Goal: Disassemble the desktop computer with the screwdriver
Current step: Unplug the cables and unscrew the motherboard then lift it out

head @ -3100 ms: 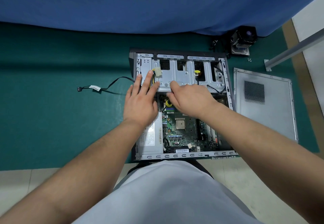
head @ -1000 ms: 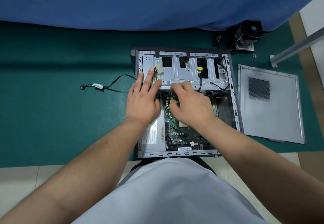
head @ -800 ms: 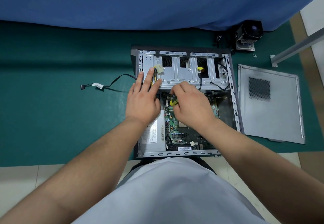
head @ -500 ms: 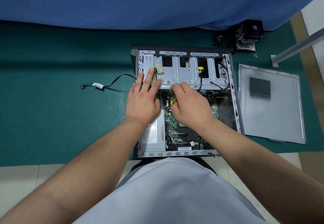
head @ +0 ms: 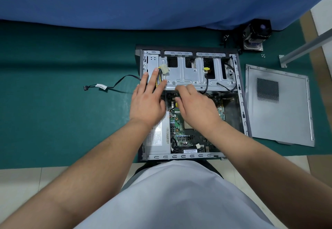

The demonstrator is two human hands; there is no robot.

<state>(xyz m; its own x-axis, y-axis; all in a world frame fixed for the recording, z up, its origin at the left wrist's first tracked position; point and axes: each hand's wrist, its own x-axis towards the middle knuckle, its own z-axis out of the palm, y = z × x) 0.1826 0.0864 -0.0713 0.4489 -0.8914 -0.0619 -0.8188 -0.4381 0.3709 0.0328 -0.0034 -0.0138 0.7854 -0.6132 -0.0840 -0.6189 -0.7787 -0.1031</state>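
Green matting (head: 62, 121) carries the opened computer (head: 190, 103). Left hand (head: 147, 101), fingers straight, steadies its drive cage (head: 190, 78); right hand (head: 195, 108) reaches below that cage, grip hidden. Screwdriver unseen.

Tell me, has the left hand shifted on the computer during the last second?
No. The left hand lies flat with its fingertips on the metal drive cage beside the white connector, the same spot as before.

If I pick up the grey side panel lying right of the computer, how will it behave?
The side panel looks like one thin, flat metal sheet, so probably stiff and rather light for its size. It lies flat on the green mat, so lifting an edge first may help; its bare edges could be sharp.
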